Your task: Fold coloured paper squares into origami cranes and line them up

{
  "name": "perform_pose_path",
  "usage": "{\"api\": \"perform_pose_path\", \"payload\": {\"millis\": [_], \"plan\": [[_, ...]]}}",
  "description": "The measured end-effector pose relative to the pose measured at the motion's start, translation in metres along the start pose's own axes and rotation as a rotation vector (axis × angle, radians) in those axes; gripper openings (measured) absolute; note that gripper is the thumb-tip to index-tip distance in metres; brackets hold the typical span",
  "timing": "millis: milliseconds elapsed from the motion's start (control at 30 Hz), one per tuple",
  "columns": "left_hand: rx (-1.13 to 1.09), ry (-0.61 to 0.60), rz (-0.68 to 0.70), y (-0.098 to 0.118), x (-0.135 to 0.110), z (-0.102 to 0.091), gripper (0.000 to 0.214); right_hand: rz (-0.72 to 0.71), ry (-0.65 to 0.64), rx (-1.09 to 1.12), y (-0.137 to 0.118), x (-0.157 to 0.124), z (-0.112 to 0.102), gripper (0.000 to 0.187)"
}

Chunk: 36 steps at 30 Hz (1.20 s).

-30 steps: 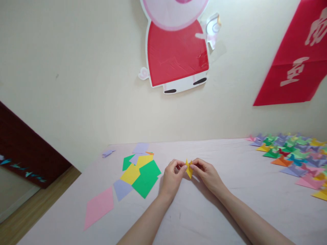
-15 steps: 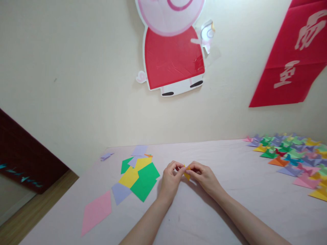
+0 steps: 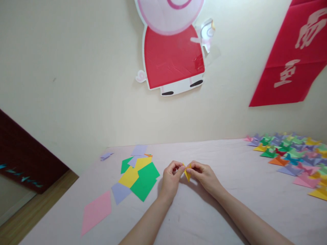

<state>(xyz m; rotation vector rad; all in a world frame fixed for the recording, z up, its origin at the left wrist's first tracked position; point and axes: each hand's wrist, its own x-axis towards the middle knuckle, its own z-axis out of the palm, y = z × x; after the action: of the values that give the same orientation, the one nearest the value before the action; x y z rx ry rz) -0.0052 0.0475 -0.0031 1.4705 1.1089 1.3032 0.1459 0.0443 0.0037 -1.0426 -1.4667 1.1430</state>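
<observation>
A small folded piece of yellow paper (image 3: pixel 187 174) is held above the pale cloth-covered surface, in the middle of the head view. My left hand (image 3: pixel 173 173) pinches its left side between thumb and fingers. On the other side, my right hand (image 3: pixel 201 173) grips it the same way. Most of the paper is hidden by the fingertips; a pointed tip shows below them. To the left of my hands lie loose paper sheets, among them a green sheet (image 3: pixel 144 187), a yellow sheet (image 3: pixel 128 177) and a pink sheet (image 3: pixel 97 211).
Rows of folded paper figures (image 3: pixel 293 161) in many colours stand at the right. A small folded lilac paper (image 3: pixel 106 156) lies at the far left corner. Behind the surface (image 3: pixel 194 217) rises a wall with a cartoon cutout (image 3: pixel 173 58) and a red banner (image 3: pixel 286 68).
The yellow paper has turned slightly between my fingers, and its lower tip shows longer and sharper. Both hands have stayed nearly in place.
</observation>
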Motion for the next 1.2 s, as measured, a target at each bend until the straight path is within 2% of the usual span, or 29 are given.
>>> {"api": "perform_pose_path", "payload": {"millis": [233, 500, 733, 867, 1200], "plan": [[0.108, -0.007, 0.005, 0.009, -0.006, 0.003, 0.022, -0.027, 0.004, 0.006, 0.003, -0.001, 0.002, 0.035], [0.217, 0.009, 0.074, 0.016, -0.009, 0.005, 0.011, -0.001, 0.048, 0.045, 0.002, 0.002, 0.000, 0.037], [0.319, 0.046, 0.215, 0.017, -0.011, 0.005, 0.010, 0.034, 0.052, 0.112, -0.001, 0.002, 0.002, 0.037], [0.282, 0.088, 0.184, 0.012, -0.009, 0.003, 0.010, 0.045, 0.053, 0.100, 0.001, 0.003, -0.001, 0.033], [0.216, 0.048, 0.104, 0.003, -0.005, 0.000, 0.017, 0.009, 0.044, 0.084, 0.002, 0.002, -0.001, 0.033]]}}
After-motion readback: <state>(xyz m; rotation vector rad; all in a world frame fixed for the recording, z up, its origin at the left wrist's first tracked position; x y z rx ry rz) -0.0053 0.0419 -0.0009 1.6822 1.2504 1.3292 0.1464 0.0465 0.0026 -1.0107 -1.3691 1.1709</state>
